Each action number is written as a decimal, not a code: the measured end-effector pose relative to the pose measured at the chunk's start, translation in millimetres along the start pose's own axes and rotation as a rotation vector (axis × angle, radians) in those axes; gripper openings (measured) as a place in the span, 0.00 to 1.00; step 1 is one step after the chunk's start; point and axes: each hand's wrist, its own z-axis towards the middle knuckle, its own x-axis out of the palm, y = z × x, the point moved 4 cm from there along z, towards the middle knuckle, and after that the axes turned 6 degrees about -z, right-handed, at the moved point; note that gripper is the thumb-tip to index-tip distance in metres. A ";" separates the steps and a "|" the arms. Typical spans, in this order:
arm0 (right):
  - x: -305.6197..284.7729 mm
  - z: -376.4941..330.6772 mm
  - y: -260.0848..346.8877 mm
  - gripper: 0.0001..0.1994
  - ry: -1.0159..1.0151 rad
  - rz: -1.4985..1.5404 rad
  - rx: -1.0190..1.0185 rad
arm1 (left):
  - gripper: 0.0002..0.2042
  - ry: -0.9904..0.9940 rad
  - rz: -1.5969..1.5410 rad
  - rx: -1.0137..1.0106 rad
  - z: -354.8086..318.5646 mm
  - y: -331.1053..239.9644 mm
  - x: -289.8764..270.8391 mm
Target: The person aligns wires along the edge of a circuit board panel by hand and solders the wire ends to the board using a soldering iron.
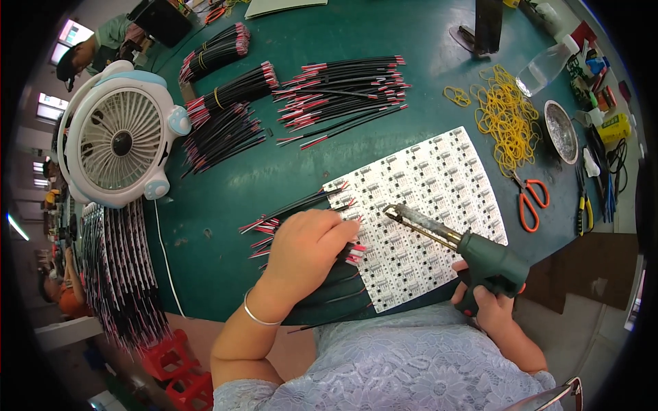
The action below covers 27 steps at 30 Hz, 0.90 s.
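Observation:
A white circuit board panel (432,178), printed with rows of small parts, lies on the table before me. My left hand (305,246) is closed round several short black cables (355,253) at the panel's left edge; their stripped red and white ends poke out beside my thumb. Other black cables (301,203) reach from the left onto that edge. My right hand (485,307) grips a dark green soldering gun (495,264) by its handle. The gun's tip is over the panel's left half, to the right of my left fingers; contact cannot be made out.
Bundled black cables (229,89) and a loose pile (343,92) lie at the back. A white fan (122,142) stands left, near hanging wired strips (123,267). On the right are yellow rubber bands (507,116), a metal bowl (561,132), orange-handled scissors (531,204) and a clear bottle (546,67).

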 end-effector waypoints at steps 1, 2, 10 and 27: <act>-2.8 -2.5 -2.2 0.30 -0.034 0.000 0.000 | 0.12 0.007 -0.003 0.006 2.7 -8.6 -6.3; -4.7 -4.5 -3.7 0.30 -0.043 0.004 0.002 | 0.13 0.063 0.050 -0.075 4.0 -17.1 -12.2; -4.7 -14.8 -13.4 0.21 0.157 -0.180 -0.085 | 0.19 0.125 0.070 -0.166 -18.0 -17.4 11.4; -4.5 -19.6 -15.8 0.18 0.134 -0.579 -0.003 | 0.13 0.106 0.068 -0.071 -20.1 -18.0 23.9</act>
